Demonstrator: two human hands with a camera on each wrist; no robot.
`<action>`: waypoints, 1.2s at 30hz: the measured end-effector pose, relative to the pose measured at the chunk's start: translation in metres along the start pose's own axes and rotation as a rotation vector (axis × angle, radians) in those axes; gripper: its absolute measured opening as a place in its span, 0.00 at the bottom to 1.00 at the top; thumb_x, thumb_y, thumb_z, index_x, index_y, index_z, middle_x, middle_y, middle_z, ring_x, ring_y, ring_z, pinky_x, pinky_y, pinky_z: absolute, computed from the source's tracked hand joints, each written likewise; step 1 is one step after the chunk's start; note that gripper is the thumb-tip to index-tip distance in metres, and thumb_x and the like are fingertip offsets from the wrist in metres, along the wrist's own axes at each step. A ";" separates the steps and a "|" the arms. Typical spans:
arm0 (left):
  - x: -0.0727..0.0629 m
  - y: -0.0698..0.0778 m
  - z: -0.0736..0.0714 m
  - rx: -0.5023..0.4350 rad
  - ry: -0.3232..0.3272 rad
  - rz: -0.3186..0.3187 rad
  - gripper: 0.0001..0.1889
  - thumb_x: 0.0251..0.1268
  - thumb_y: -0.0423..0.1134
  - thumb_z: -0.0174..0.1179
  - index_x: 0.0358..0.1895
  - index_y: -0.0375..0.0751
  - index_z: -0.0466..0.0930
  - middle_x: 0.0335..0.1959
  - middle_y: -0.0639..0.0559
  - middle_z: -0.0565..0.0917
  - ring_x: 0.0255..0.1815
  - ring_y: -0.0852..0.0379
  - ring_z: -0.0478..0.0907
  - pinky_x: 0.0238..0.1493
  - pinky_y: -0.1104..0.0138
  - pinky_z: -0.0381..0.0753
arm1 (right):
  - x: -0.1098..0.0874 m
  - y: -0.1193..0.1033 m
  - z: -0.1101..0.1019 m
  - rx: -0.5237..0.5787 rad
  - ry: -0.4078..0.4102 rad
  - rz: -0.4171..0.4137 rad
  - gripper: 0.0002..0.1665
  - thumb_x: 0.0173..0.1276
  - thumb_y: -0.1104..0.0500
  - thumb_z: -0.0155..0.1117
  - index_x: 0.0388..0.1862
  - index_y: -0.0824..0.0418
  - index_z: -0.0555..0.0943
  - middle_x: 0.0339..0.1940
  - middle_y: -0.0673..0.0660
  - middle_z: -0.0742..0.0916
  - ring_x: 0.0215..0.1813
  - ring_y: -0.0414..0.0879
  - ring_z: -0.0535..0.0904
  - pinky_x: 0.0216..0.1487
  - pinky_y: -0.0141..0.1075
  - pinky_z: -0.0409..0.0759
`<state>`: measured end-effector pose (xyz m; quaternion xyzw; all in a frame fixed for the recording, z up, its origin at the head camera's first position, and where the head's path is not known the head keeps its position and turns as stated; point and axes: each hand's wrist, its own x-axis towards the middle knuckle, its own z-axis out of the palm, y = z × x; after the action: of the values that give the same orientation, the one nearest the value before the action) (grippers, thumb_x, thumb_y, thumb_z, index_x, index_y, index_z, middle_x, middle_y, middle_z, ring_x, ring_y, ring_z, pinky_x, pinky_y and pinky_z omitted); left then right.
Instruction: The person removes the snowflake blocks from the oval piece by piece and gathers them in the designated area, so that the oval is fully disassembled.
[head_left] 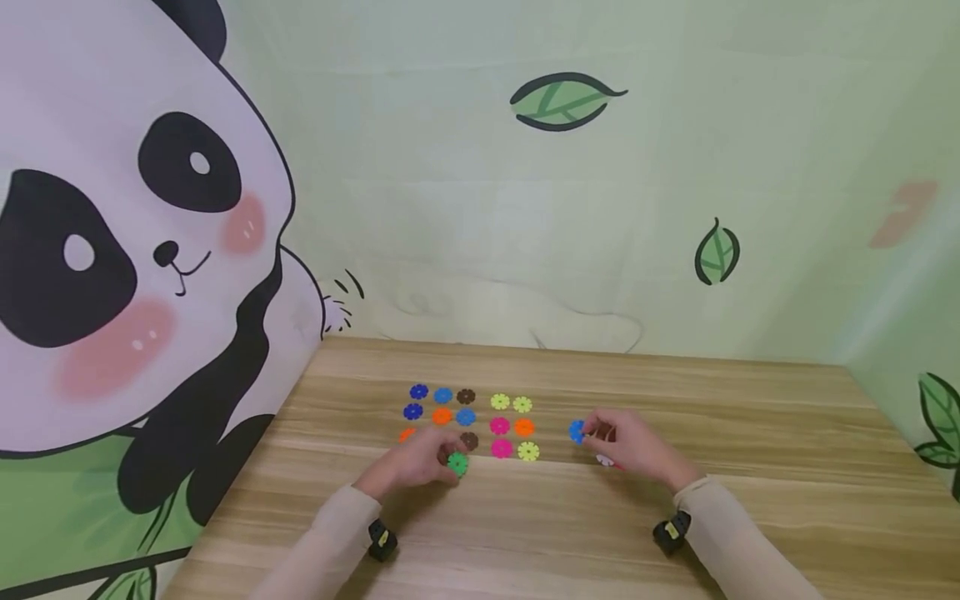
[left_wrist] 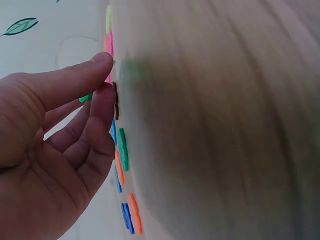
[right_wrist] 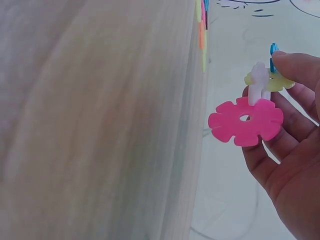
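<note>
Over the near side of the disc layout, my left hand (head_left: 420,460) pinches a green flower-shaped notched disc (head_left: 457,464) between thumb and fingers. In the left wrist view only slivers of that green disc (left_wrist: 85,98) show behind the fingers. My right hand (head_left: 628,443) holds a chain of slotted-together discs above the table, right of the layout. In the right wrist view the chain has a pink disc (right_wrist: 245,121), a white disc (right_wrist: 259,82), a yellow disc (right_wrist: 281,80) and a blue disc (right_wrist: 273,56) near the thumb.
Loose discs lie in two groups on the wooden table (head_left: 540,533): a left group with a dark blue disc (head_left: 418,392) and a brown disc (head_left: 466,397), and a right group with a magenta disc (head_left: 501,448). A printed cloth wall (head_left: 450,208) stands behind the table.
</note>
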<state>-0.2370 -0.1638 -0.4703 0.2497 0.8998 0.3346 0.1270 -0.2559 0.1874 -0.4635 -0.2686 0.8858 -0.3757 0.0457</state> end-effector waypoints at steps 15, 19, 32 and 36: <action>-0.004 -0.006 0.000 0.064 -0.016 -0.021 0.14 0.47 0.28 0.70 0.39 0.39 0.82 0.31 0.56 0.80 0.32 0.60 0.74 0.36 0.69 0.77 | -0.003 0.003 0.001 0.001 0.043 0.011 0.04 0.65 0.57 0.65 0.35 0.55 0.79 0.29 0.50 0.82 0.30 0.42 0.76 0.30 0.33 0.77; -0.004 -0.005 0.000 0.087 0.002 -0.031 0.14 0.47 0.27 0.69 0.41 0.37 0.82 0.31 0.56 0.80 0.33 0.59 0.74 0.37 0.68 0.77 | -0.002 0.003 0.001 0.017 0.046 0.025 0.04 0.66 0.58 0.64 0.35 0.56 0.78 0.29 0.51 0.82 0.30 0.43 0.76 0.30 0.33 0.77; -0.008 -0.001 0.000 0.119 0.042 -0.054 0.17 0.46 0.28 0.70 0.44 0.36 0.82 0.35 0.49 0.81 0.36 0.54 0.77 0.39 0.62 0.80 | -0.004 0.001 0.001 0.042 0.036 0.061 0.06 0.64 0.56 0.65 0.35 0.57 0.78 0.25 0.50 0.80 0.25 0.42 0.74 0.22 0.33 0.75; -0.005 0.010 0.002 0.142 0.060 -0.067 0.15 0.51 0.34 0.69 0.44 0.38 0.81 0.37 0.48 0.82 0.36 0.54 0.77 0.39 0.62 0.79 | -0.005 -0.001 0.002 0.086 0.017 0.066 0.06 0.64 0.58 0.66 0.35 0.58 0.78 0.24 0.53 0.79 0.21 0.41 0.74 0.19 0.33 0.75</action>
<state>-0.2282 -0.1592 -0.4645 0.2179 0.9325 0.2727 0.0929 -0.2510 0.1885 -0.4648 -0.2340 0.8776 -0.4138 0.0621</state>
